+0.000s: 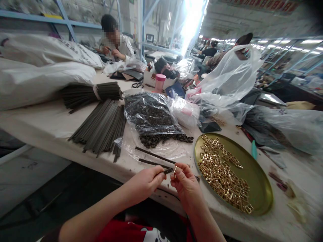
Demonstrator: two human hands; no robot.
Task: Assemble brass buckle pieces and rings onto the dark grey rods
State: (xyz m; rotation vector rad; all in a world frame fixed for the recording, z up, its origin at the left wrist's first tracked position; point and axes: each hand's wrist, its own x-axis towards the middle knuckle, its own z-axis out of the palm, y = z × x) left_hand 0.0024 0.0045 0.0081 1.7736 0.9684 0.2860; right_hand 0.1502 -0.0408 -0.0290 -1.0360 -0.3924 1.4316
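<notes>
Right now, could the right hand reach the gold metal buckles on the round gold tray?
Probably yes: the buckles lie uncovered near the right hand, only the tray's rim between, though that hand holds a gold piece.

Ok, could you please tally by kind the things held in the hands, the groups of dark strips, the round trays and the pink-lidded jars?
Dark flat strip, in left hand: 1
Small gold-coloured metal frame, in right hand: 1
Groups of dark thin strips, one tied bundle and one loose heap: 2
Round gold-coloured tray: 1
Pink-lidded jar: 1
Total: 6
</notes>
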